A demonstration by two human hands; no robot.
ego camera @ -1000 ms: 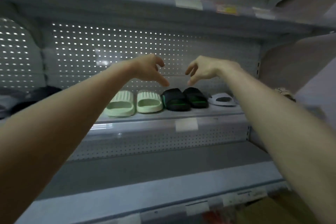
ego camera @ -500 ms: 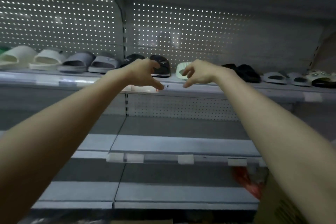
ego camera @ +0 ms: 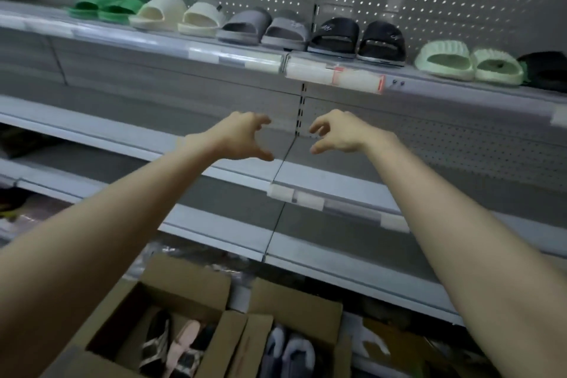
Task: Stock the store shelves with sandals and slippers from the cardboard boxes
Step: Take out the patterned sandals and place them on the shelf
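Okay, both arms are stretched toward the shelving. I see the left grip (ego camera: 242, 139) and the right grip (ego camera: 340, 133) side by side in the air, near each other but apart, in front of the slotted post (ego camera: 302, 107) between two shelf bays. Left grip: fingers loosely curled, thumb spread below them, nothing in it. Right grip: same loose claw-like curl, nothing in it. Neither one touches a shelf or a shoe. The middle shelf (ego camera: 337, 178) lies behind and just below them.

Stock sits in two places. Above the grips and well apart from them, the upper shelf (ego camera: 171, 40) carries a row. From left to right it has green slides (ego camera: 104, 8), cream slides (ego camera: 181, 14), grey slides (ego camera: 264, 27), black slides (ego camera: 359, 37), mint ribbed slides (ego camera: 469, 61), then a black slipper (ego camera: 546, 69) cut by the frame edge. A red-edged price label (ego camera: 356, 80) is on the shelf lip under the black slides.

Below the grips, also well apart and between my forearms, two cardboard boxes stand side by side with flaps up. The left cardboard box (ego camera: 184, 279) holds mixed sandals, among them a pink sandal (ego camera: 184, 341) and a black-and-white strapped sandal (ego camera: 155, 344). The right cardboard box (ego camera: 294, 301) holds grey slippers (ego camera: 294, 353).
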